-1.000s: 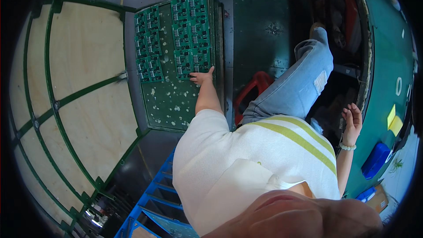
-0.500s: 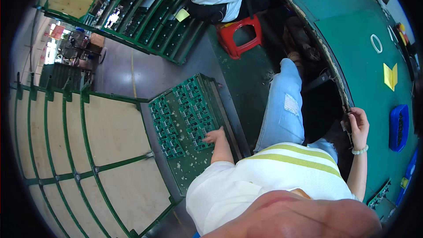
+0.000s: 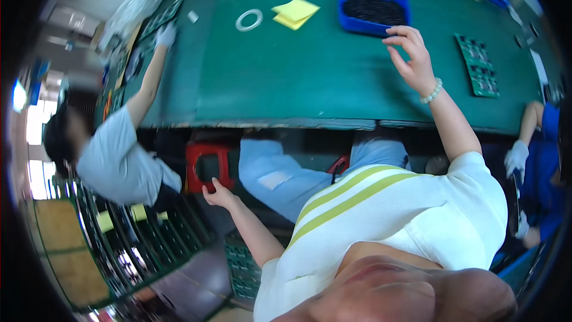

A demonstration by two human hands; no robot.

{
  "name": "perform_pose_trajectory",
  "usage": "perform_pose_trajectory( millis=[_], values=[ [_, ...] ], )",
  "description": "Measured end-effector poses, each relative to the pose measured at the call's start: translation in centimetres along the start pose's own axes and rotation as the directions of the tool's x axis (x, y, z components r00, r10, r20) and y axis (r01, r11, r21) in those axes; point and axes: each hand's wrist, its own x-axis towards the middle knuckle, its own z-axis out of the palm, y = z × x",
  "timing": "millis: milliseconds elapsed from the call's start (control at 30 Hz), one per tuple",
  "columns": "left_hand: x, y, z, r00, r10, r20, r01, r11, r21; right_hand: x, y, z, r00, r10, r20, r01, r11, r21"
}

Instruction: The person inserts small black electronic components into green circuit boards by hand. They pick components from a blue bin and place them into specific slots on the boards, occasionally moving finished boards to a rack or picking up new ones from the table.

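A person's two bare hands part at a green workbench (image 3: pixel 286 77), the right hand (image 3: pixel 412 59) raised, the left hand (image 3: pixel 219 195) low.
The left arm reaches out below the edge, fingers spread on nothing, in line with a red plastic stool (image 3: pixel 224 162). Right of centre on the workbench sits a blue bin (image 3: pixel 358 26) of small black pieces (image 3: pixel 372 10); the right hand's loosely curled fingers, thumb apart, overlap its near rim, contact unclear.
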Motion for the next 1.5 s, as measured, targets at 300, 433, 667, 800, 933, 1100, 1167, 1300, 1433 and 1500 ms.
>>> perform_pose_trajectory(
  millis=[300,433,667,800,933,1100,1167,1300,1433,1500],
  values=[
    [-15.0,19.8,11.5,0.419,0.774,0.475,-0.696,0.609,-0.38,-0.7,12.3,-2.6,0.975,0.213,-0.057,-0.219,0.908,-0.356],
    [-19.3,20.4,13.0,0.181,0.81,0.558,-0.749,0.482,-0.455,-3.3,17.6,-6.6,0.826,0.469,-0.313,-0.502,0.36,-0.786],
    [-21.4,19.4,14.0,0.093,0.802,0.59,-0.835,0.385,-0.392,-9.4,19.3,-14.9,0.244,0.922,-0.301,-0.77,-0.005,-0.638],
    [-21.6,19.2,14.1,0.104,0.799,0.592,-0.871,0.361,-0.334,-9.2,17.3,-14.8,0.2,0.951,-0.234,-0.752,-0.004,-0.659],
    [-21.4,18.9,14.0,0.098,0.825,0.557,-0.868,0.345,-0.358,-8.3,13.6,-13.8,0.258,0.957,-0.13,-0.654,0.074,-0.753],
    [-21.3,18.9,13.9,0.105,0.835,0.539,-0.865,0.345,-0.365,-6.9,6.6,-10.6,0.435,0.894,0.107,-0.543,0.356,-0.76],
    [-21.3,18.7,14.1,0.105,0.839,0.534,-0.869,0.338,-0.36,-6.2,3.9,-9.0,0.472,0.852,0.226,-0.505,0.471,-0.723],
    [-21.1,19.0,13.8,0.13,0.829,0.543,-0.776,0.426,-0.465,-5.0,-1.0,-3.8,0.628,0.703,0.334,-0.438,0.673,-0.596],
    [-21.9,19.1,11.5,0.192,0.811,0.553,-0.616,0.538,-0.576,-2.7,-4.0,0.6,0.649,0.595,0.475,-0.384,0.795,-0.47],
    [-23.3,19.7,9.7,0.101,0.839,0.534,-0.586,0.484,-0.65,-1.7,-5.0,2.0,0.652,0.532,0.54,-0.345,0.843,-0.413]
  ],
)
